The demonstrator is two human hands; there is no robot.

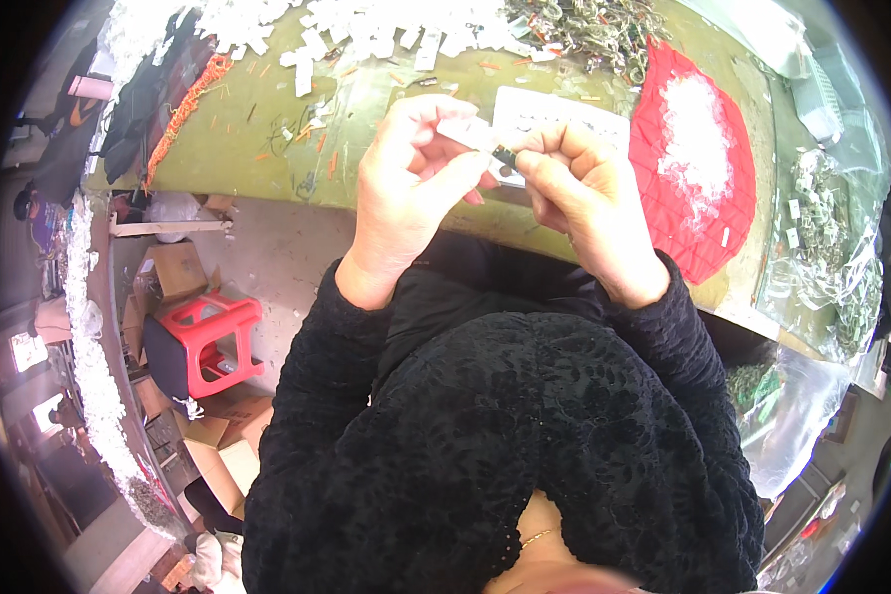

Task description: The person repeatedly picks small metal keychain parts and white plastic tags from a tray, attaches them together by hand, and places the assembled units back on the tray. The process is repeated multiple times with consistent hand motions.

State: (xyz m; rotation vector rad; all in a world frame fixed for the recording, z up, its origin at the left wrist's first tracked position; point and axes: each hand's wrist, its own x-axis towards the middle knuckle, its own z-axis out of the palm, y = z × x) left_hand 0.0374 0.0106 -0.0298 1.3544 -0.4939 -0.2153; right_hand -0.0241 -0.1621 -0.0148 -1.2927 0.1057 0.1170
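Observation:
Both hands are raised over the near edge of a green table and meet in front of my chest. My left hand (406,183) is closed, with a small white piece (465,132) pinched between thumb and fingers. In my right hand (586,193), thumb and forefinger pinch a small dark piece (505,155) whose end touches or nearly touches the white one. Its exact kind is too small to make out. Behind the right hand lies a flat white tray or sheet (564,117) with dark marks on it, partly covered by the fingers.
White tags (381,28) are heaped along the table's far side, beside a tangled greenish pile (604,35). To the right, a red quilted cloth (663,213) carries tiny white pieces (698,139). Orange cords (183,114) hang at left. A red stool (208,342) and cardboard boxes (223,445) stand below.

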